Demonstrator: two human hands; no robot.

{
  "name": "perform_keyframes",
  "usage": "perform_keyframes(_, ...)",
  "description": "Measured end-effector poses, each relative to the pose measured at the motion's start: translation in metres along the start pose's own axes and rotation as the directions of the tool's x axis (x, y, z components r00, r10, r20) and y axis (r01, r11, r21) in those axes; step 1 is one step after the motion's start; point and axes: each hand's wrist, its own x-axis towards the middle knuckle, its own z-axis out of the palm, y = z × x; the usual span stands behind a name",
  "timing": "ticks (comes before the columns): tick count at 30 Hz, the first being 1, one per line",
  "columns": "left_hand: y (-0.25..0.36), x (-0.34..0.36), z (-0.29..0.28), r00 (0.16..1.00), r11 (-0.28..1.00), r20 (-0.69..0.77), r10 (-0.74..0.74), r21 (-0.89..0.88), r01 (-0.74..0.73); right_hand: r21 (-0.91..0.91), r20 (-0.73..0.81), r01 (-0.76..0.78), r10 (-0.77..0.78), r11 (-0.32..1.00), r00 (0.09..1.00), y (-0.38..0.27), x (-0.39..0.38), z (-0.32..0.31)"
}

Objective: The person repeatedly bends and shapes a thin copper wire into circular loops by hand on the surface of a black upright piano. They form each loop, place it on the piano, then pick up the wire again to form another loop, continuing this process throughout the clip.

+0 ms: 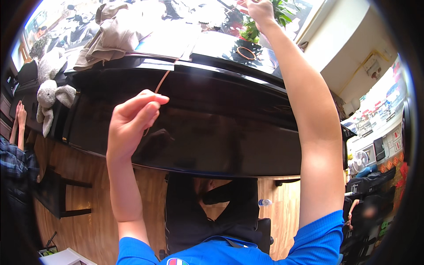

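Note:
My left hand [134, 123] is pinched on a thin, pale cord [161, 81], which runs up over the top edge of a glossy black piano [212, 139] with its lid over the keys. My right hand [258, 15] is raised at the top of the view beside a leafy green plant [278, 13], fingers bent round something thin that I cannot make out. Below it, a light brown ring [245, 53] lies on the piano top, near pale sheets [168, 42] and a bunched beige cloth [106, 39].
A grey plush rabbit [46, 95] hangs at the piano's left end. Another person's hands [20, 117] and plaid sleeve are at far left, near a dark chair [66, 212]. At right, another person [362, 207] is among black bags [371, 179]. A bottle [265, 202] lies on the floor.

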Motion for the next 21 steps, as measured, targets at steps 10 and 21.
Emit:
perform_keyframes(10,-0.038,0.022,0.004,0.956,0.983,-0.274,-0.103,-0.177,0.055,-0.840,0.439,0.290,0.259,0.459,0.860,0.044,-0.024,0.015)
perform_keyframes(21,-0.050,0.035,0.027,0.843,0.953,-0.525,0.115,0.298,0.056,-0.816,0.447,0.248,0.300,0.521,0.843,0.075,-0.010,-0.003)
